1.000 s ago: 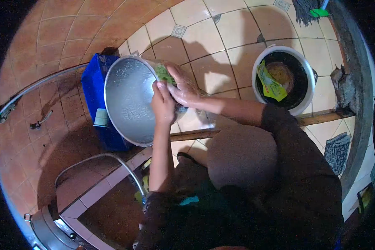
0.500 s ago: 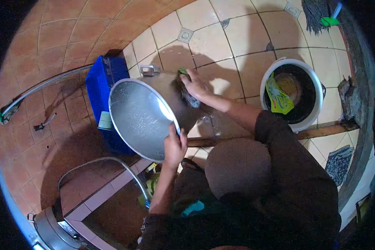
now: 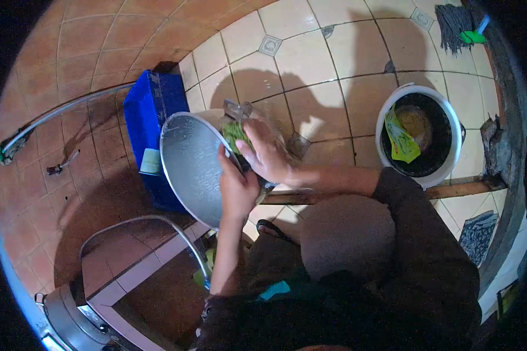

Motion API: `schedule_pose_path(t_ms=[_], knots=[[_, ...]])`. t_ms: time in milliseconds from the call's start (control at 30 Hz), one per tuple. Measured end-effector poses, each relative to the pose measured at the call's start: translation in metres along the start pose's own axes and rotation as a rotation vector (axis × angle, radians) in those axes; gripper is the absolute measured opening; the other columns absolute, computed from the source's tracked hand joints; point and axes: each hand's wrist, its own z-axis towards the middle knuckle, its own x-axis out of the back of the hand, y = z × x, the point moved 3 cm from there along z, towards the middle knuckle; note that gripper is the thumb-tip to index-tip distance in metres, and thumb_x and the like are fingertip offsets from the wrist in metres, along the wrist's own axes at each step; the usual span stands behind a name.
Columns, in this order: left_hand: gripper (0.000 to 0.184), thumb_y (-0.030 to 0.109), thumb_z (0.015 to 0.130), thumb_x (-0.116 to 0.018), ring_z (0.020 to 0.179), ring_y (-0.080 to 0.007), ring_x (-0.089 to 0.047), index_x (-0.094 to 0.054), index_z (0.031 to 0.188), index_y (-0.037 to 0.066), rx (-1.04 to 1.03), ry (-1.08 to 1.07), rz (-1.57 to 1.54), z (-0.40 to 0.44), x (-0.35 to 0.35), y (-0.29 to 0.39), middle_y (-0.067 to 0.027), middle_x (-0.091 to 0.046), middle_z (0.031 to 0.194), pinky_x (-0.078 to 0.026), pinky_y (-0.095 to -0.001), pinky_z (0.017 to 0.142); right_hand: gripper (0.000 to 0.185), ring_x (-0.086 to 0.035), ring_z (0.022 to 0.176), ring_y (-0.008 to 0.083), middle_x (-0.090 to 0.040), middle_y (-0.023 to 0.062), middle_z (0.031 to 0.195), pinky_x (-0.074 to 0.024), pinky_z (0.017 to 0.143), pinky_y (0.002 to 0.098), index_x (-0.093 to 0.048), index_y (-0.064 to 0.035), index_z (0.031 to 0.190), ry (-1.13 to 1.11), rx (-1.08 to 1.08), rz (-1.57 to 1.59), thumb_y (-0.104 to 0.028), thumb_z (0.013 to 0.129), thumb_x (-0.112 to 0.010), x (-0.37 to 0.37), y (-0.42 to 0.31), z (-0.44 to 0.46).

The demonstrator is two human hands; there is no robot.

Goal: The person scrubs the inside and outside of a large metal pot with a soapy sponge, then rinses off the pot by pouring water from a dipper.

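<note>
Floor: pale and brownish tiles [image 3: 307, 58] ran from the orange-brown tiled wall [image 3: 41, 234] toward the right in the head view, with shadows across them.
Pot: the large metal pot [image 3: 187, 164] lay tilted, its wet mouth turned up and to the left, beside the blue crate [image 3: 152, 117]; a side handle [image 3: 236, 110] stuck out at its far side.
Scrubber: the green scrubber [image 3: 233, 136] was at the pot's outer side, just beyond the left hand [image 3: 238, 190] and against the fingers of the right hand [image 3: 267, 153].
Left hand: closed on the pot's near rim – fingers up along the edge, forearm rising from the bottom of the view.
Right hand: curled around the scrubber, slightly blurred, with its forearm coming in from the right, nearly level, and the dark sleeve pushed up.
Bucket: the white-rimmed bucket [image 3: 409, 89] stood well apart on the right, a yellow-green packet [image 3: 401, 140] inside it.
Edges: a pale green cup [image 3: 150, 162] sat at the crate's near side; a hose [image 3: 200, 254] curved over the tiled ledge [image 3: 140, 270] – and a mop head [image 3: 454, 29] lay at the upper right.
</note>
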Motion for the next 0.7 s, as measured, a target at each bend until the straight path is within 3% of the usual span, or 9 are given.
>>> schedule_pose_path(t_ms=[133, 233, 300, 333, 400, 533, 567, 667, 700], knots=[[0.078, 0.003, 0.079, -0.056, 0.067, -0.0451, -0.060, -0.015, 0.145, 0.001, 0.001, -0.246, 0.090, -0.027, -0.011, -0.009, -0.0252, -0.059, 0.075, -0.047, -0.0480, 0.059, 0.031, -0.050, 0.104, 0.0430, -0.053, 0.0241, 0.110, -0.0397, 0.092, 0.0509, -0.048, -0.0006, 0.118, -0.084, -0.065, -0.072, -0.022, 0.095, -0.049, -0.019, 0.030, 0.033], [0.078, 0.001, 0.079, -0.055, 0.073, -0.0410, -0.063, -0.013, 0.145, -0.001, -0.002, -0.460, 0.039, -0.040, -0.003, -0.008, -0.0251, -0.061, 0.083, -0.049, -0.0447, 0.066, 0.029, -0.053, 0.095, 0.0406, -0.054, 0.0229, 0.105, -0.0429, 0.085, 0.0469, -0.050, 0.0009, 0.112, -0.169, -0.087, -0.048, -0.023, 0.095, -0.050, -0.009, 0.033, 0.049], [0.077, -0.003, 0.079, -0.052, 0.081, -0.0404, -0.063, -0.012, 0.144, -0.003, -0.146, -0.338, -0.017, -0.026, -0.005, -0.005, -0.0280, -0.060, 0.093, -0.049, -0.0441, 0.070, 0.027, -0.055, 0.094, 0.0387, -0.055, 0.0220, 0.104, -0.0439, 0.082, 0.0452, -0.050, 0.0015, 0.111, -0.227, -0.242, 0.079, -0.018, 0.093, -0.053, 0.006, 0.015, 0.038], [0.077, -0.005, 0.078, -0.051, 0.085, -0.0401, -0.063, -0.011, 0.144, -0.003, -0.219, -0.277, -0.037, -0.019, -0.005, -0.004, -0.0294, -0.059, 0.098, -0.049, -0.0439, 0.072, 0.027, -0.055, 0.096, 0.0390, -0.055, 0.0218, 0.105, -0.0448, 0.083, 0.0454, -0.051, 0.0018, 0.110, -0.087, -0.003, 0.015, -0.017, 0.091, -0.057, 0.015, 0.008, 0.022], [0.078, -0.006, 0.077, -0.051, 0.088, -0.0412, -0.062, -0.011, 0.144, -0.004, -0.150, -0.116, -0.102, 0.005, -0.016, -0.008, -0.0313, -0.056, 0.102, -0.049, -0.0444, 0.072, 0.029, -0.054, 0.098, 0.0394, -0.055, 0.0215, 0.106, -0.0456, 0.085, 0.0446, -0.052, 0.0021, 0.108, 0.023, 0.070, 0.014, -0.018, 0.089, -0.059, 0.019, -0.002, -0.005], [0.086, -0.004, 0.078, -0.051, 0.077, -0.0442, -0.062, 0.004, 0.144, -0.005, 0.023, -0.279, -0.032, -0.020, -0.033, 0.000, -0.0280, -0.060, 0.084, -0.049, -0.0469, 0.069, 0.029, -0.058, 0.099, 0.0357, -0.056, 0.0206, 0.108, -0.0473, 0.082, 0.0430, -0.055, 0.0008, 0.108, -0.203, 0.060, 0.007, -0.021, 0.089, -0.061, 0.021, 0.013, 0.036], [0.080, -0.012, 0.077, -0.046, 0.076, -0.0280, -0.060, -0.003, 0.145, -0.003, 0.144, -0.431, 0.008, -0.033, -0.030, 0.006, -0.0199, -0.057, 0.088, -0.049, -0.0382, 0.070, 0.031, -0.059, 0.097, 0.0347, -0.057, 0.0204, 0.108, -0.0478, 0.080, 0.0427, -0.056, 0.0000, 0.106, -0.236, 0.071, -0.017, -0.023, 0.086, -0.064, 0.015, 0.014, 0.053], [0.081, -0.011, 0.079, -0.046, 0.070, -0.0225, -0.058, -0.001, 0.145, -0.002, 0.255, -0.691, 0.091, -0.059, -0.027, -0.019, -0.0169, -0.054, 0.078, -0.049, -0.0348, 0.065, 0.037, -0.059, 0.095, 0.0353, -0.057, 0.0213, 0.104, -0.0478, 0.079, 0.0441, -0.054, -0.0009, 0.107, -0.610, -0.133, 0.056, -0.025, 0.082, -0.068, -0.008, 0.031, 0.103], [0.086, -0.002, 0.081, -0.054, 0.076, -0.0484, -0.062, 0.005, 0.144, -0.004, 0.169, -0.704, 0.038, -0.060, -0.019, -0.020, -0.0309, -0.061, 0.080, -0.048, -0.0521, 0.069, 0.040, -0.059, 0.096, 0.0360, -0.057, 0.0216, 0.105, -0.0478, 0.079, 0.0449, -0.053, -0.0013, 0.109, -0.523, -0.108, 0.033, -0.025, 0.081, -0.069, -0.004, 0.031, 0.102]])
